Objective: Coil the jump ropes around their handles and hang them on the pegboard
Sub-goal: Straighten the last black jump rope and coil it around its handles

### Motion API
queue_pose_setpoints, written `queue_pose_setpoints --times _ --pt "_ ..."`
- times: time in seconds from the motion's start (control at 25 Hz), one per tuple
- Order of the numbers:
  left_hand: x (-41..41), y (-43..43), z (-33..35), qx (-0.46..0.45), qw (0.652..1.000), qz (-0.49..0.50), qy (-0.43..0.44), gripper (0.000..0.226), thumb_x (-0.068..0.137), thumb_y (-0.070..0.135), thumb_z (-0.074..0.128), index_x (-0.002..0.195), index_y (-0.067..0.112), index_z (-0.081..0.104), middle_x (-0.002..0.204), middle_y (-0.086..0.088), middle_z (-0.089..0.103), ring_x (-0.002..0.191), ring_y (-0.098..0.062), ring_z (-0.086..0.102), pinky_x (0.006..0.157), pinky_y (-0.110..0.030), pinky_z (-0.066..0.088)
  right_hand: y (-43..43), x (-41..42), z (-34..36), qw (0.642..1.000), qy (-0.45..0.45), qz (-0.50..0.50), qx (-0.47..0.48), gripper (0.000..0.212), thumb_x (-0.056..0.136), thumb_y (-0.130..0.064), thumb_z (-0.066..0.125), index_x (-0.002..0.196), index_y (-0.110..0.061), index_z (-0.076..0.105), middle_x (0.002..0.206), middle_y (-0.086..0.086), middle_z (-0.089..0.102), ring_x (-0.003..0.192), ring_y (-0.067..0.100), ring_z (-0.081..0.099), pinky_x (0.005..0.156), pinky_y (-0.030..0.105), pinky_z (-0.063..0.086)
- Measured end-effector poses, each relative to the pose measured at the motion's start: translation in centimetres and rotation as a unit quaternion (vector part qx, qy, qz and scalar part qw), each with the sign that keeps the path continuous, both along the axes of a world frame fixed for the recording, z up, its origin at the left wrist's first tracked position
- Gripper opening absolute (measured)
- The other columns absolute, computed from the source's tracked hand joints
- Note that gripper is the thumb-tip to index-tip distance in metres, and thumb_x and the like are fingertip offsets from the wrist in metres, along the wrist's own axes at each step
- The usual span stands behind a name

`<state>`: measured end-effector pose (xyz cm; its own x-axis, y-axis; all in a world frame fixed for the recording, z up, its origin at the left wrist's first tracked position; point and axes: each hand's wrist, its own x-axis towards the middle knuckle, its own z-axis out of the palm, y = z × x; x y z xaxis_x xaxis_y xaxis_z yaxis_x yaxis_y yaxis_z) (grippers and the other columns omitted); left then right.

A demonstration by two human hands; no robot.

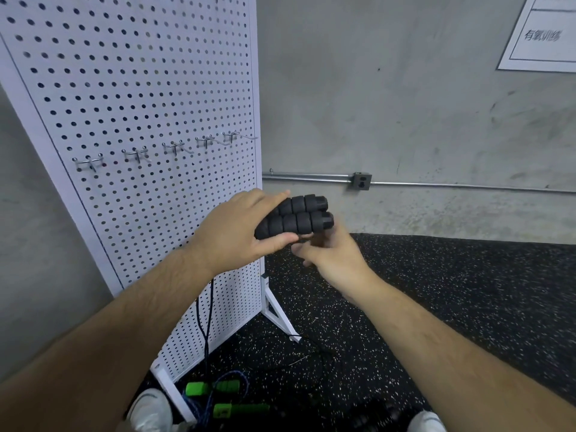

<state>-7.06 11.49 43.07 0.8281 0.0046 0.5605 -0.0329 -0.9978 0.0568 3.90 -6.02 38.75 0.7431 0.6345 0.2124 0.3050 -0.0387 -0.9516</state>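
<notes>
Two black handles (296, 218) held in left hand (237, 235) grip, right hand (333, 257) grip unclear

Bare grey concrete wall (405, 104), a metal conduit (311, 176) running along it (outlet box (361, 181) midway). Black speckled rubber floor (467, 291).

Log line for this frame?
left hand grips two black ribbed foam handles | right hand under them, grip unclear | metal pegboard hooks bare | green-handled rope on floor

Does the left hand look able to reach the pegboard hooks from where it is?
Probably yes: the left hand grips the black handles just below the bare hooks, with nothing between them.
</notes>
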Motion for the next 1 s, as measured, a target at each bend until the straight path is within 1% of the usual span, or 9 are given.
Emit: queue_pose_setpoints --times 0.08,0.24,0.36,0.48,0.52,0.6,0.72,0.84,1.0 --pt "-0.2 -0.6 0.4 -0.053 0.998 -0.011 -0.02 0.079 0.086 0.076 0.043 0.151 0.029 0.042 0.115 0.016 0.05 0.103 -0.003 0.047 0.085 -0.023 0.041 1.7 -1.0 -0.9 0.995 0.0 0.063 -0.071 0.05 0.084 -0.029 0.076 0.128 -0.032 0.053 0.117 -0.011 0.066 0.109 0.009 0.064 0.097 0.043 0.054" --pt "-0.4 -1.5 0.7 -0.141 0.988 -0.038 -0.055 0.07 0.087 0.067 0.055 0.147 0.032 0.046 0.115 0.022 0.048 0.103 0.005 0.047 0.087 -0.012 0.036 6.4 -5.1 -2.0 0.96 0.066 0.259 -0.081 0.05 0.092 -0.035 0.069 0.139 -0.027 0.055 0.133 -0.016 0.063 0.13 0.001 0.051 0.113 0.037 0.039" --pt "-0.8 -1.2 0.8 -0.167 0.984 -0.036 -0.051 0.07 0.086 0.068 0.053 0.146 0.033 0.047 0.117 0.017 0.054 0.105 0.001 0.051 0.09 -0.015 0.041 8.3 -6.5 -2.8 0.952 0.084 0.291 -0.046 0.023 0.101 -0.02 0.058 0.119 -0.009 0.068 0.114 0.001 0.074 0.118 0.014 0.064 0.115 0.042 0.038" --pt "-1.5 0.1 1.0 -0.178 0.983 -0.031 -0.042 0.064 0.088 0.064 0.056 0.145 0.037 0.047 0.114 0.013 0.057 0.102 -0.001 0.054 0.088 -0.018 0.044 7.8 -5.8 -2.2 0.953 0.118 0.277 -0.043 0.023 0.103 -0.019 0.055 0.09 -0.014 0.073 0.073 0.002 0.062 0.074 0.017 0.063 0.096 0.045 0.054" --pt "-1.9 0.6 1.0 -0.18 0.983 -0.026 -0.038 0.062 0.088 0.062 0.058 0.145 0.039 0.048 0.112 0.013 0.058 0.1 -0.001 0.054 0.087 -0.019 0.045 7.5 -5.1 -1.8 0.956 0.114 0.265 -0.052 0.022 0.103 -0.021 0.056 0.094 -0.012 0.074 0.066 -0.001 0.055 0.064 0.013 0.054 0.081 0.039 0.057" --pt "-2.5 1.7 0.9 -0.185 0.982 -0.022 -0.032 0.058 0.089 0.059 0.061 0.143 0.041 0.049 0.108 0.012 0.059 0.098 -0.003 0.054 0.085 -0.023 0.046 6.7 -3.7 -1.1 0.964 0.078 0.243 -0.079 0.027 0.102 -0.028 0.058 0.103 -0.005 0.072 0.058 -0.006 0.045 0.055 0.01 0.039 0.059 0.028 0.045" --pt "-3.2 2.8 0.6 -0.197 0.979 -0.037 -0.03 0.054 0.089 0.06 0.06 0.139 0.044 0.051 0.105 0.012 0.061 0.097 -0.002 0.055 0.084 -0.022 0.046 5.7 -1.8 -0.4 0.963 0.042 0.239 -0.113 0.029 0.099 -0.037 0.059 0.099 -0.011 0.073 0.058 -0.004 0.035 0.056 0.014 0.028 0.056 0.029 0.029" --pt "-3.9 3.7 0.5 -0.185 0.982 -0.046 -0.008 0.055 0.088 0.064 0.057 0.139 0.048 0.05 0.1 0.014 0.058 0.092 -0.001 0.054 0.079 -0.018 0.043 4.1 -0.6 0.6 0.963 0.015 0.23 -0.141 0.031 0.1 -0.039 0.058 0.099 -0.012 0.072 0.061 -0.003 0.034 0.057 0.014 0.027 0.055 0.027 0.029" --pt "-4.5 4.6 0.3 -0.107 0.992 -0.021 0.069 0.069 0.081 0.076 0.052 0.144 0.049 0.043 0.105 0.021 0.055 0.098 0.001 0.052 0.083 -0.026 0.046 1.9 1.4 2.1 0.97 0.016 0.185 -0.159 0.021 0.102 -0.027 0.057 0.092 -0.016 0.072 0.059 -0.008 0.043 0.055 0.009 0.036 0.057 0.023 0.031"
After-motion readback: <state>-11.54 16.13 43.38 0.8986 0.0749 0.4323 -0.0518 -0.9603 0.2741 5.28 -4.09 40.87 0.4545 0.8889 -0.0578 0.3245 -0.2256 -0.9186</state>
